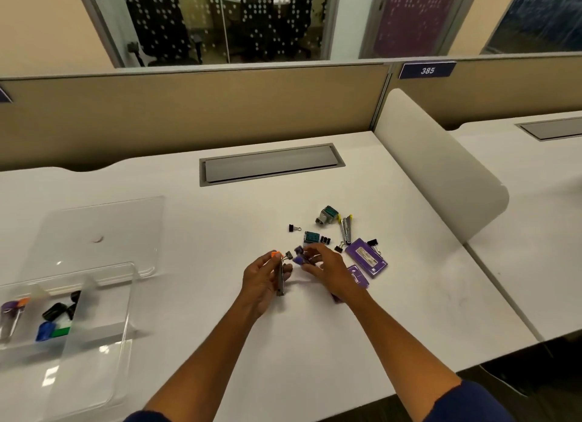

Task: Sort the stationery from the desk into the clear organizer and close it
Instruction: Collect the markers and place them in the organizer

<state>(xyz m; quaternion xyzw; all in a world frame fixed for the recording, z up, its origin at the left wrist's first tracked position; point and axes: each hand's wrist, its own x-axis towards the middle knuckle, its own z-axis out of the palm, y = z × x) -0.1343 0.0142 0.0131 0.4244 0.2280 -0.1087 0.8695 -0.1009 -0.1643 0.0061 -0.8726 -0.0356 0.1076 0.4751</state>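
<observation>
Left hand [263, 277]: closed on orange-tipped stapler [279, 275], table [220, 295] centre. Right hand [324, 265]: fingers curled over purple clips [299, 258]. Loose stationery at 2 o'clock: purple staple box [367, 258], binder clip [293, 228]. Clear organizer [104, 311], lid open, at 9 o'clock.

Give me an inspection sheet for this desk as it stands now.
Surface: white desk, closed grey hatch at the back.
Job's things: clear organizer at left, lid open, a few items in its compartments; binder clips, purple packs, a stapler loose at centre-right.
Clutter: nothing seen.
Hands: left hand holds an orange-tipped metal tool; right hand pinches small purple pieces.
Cables: nothing seen.
Surroundings: beige partition, number plate, glass-walled room behind.
</observation>
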